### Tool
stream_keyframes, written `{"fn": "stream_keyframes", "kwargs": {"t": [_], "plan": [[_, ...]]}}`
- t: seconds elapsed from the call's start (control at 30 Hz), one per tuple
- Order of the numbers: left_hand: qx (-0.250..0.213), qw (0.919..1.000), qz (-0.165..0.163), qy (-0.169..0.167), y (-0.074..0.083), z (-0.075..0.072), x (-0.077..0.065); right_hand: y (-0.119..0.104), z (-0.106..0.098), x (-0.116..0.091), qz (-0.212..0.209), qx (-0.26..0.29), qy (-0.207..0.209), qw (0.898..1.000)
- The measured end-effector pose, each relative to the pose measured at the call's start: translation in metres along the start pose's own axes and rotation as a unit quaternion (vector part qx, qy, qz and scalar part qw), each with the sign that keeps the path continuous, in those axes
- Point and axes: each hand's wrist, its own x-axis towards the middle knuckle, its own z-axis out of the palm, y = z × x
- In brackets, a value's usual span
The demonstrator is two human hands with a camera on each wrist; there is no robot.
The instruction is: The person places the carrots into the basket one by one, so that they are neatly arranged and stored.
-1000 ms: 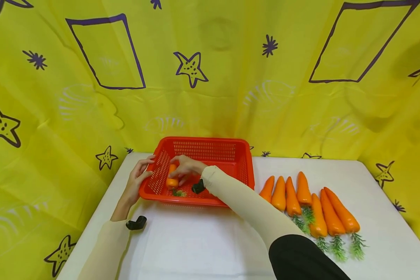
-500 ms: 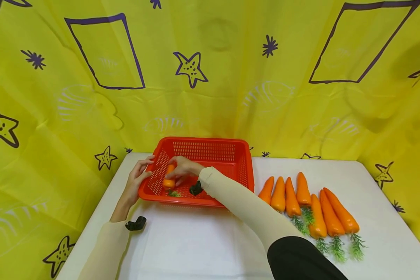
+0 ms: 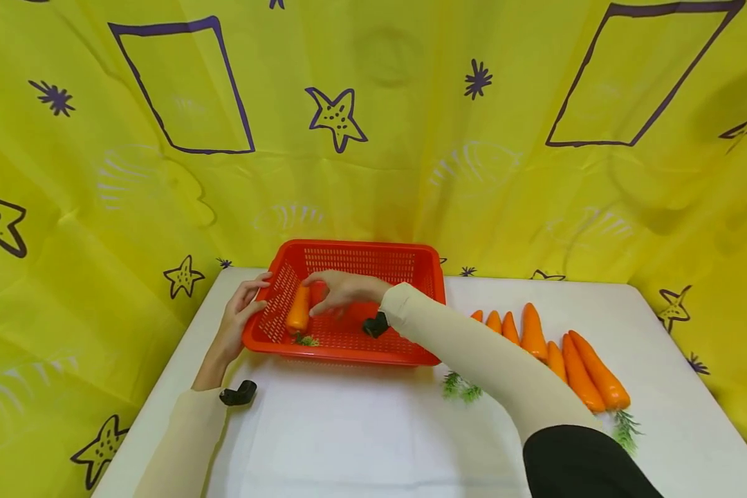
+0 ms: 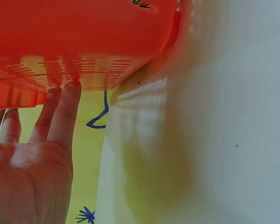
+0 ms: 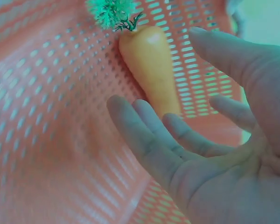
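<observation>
A red perforated basket [image 3: 342,357] stands on the white table. Inside it, along the left wall, lies an orange carrot [image 3: 298,311] with its green leafy top towards the near side. My right hand [image 3: 346,288] is just right of this carrot; in the right wrist view its fingers [image 5: 140,130] are spread apart and nothing is held. At the basket's left end is my left hand [image 3: 233,325]. The left wrist view shows its extended fingers [image 4: 65,114] against the slotted outer wall.
Several more carrots [image 3: 585,377] with green tops lie on the white table [image 3: 348,436] to the right of the basket, partly hidden by my right sleeve [image 3: 473,353]. A yellow patterned curtain [image 3: 386,187] rises behind the table and along its sides.
The carrot has shifted slightly left against the basket wall. My right hand has let go of it and drawn a little to the right. My left hand stays at the basket.
</observation>
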Motion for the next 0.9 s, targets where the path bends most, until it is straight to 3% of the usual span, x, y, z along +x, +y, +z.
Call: {"fn": "stream_keyframes", "kwargs": {"t": [0.13, 0.27, 0.33, 0.47, 0.63, 0.8, 0.9], "plan": [[0.000, 1.0000, -0.004, 0.001, 0.000, -0.001, 0.000, -0.004, -0.012, -0.034, -0.056, -0.126, 0.022, 0.990], [0.001, 1.0000, -0.003, 0.003, 0.000, -0.002, 0.000, 0.001, -0.020, -0.071, -0.100, -0.236, 0.061, 0.965], [-0.001, 1.0000, -0.003, 0.002, 0.001, -0.001, -0.001, 0.006, -0.024, -0.090, -0.109, -0.266, 0.077, 0.955], [0.002, 1.0000, -0.003, 0.000, 0.000, 0.000, -0.001, 0.025, -0.031, -0.127, -0.129, -0.338, 0.124, 0.924], [0.009, 0.9999, -0.011, 0.007, -0.001, 0.001, -0.001, 0.051, -0.040, -0.173, -0.159, -0.369, 0.194, 0.895], [0.007, 0.9999, -0.006, 0.008, 0.000, 0.002, -0.001, 0.077, -0.052, -0.218, -0.148, -0.368, 0.246, 0.884], [0.003, 1.0000, 0.001, 0.007, 0.001, 0.001, -0.001, 0.095, -0.057, -0.241, -0.124, -0.363, 0.263, 0.886]]}}
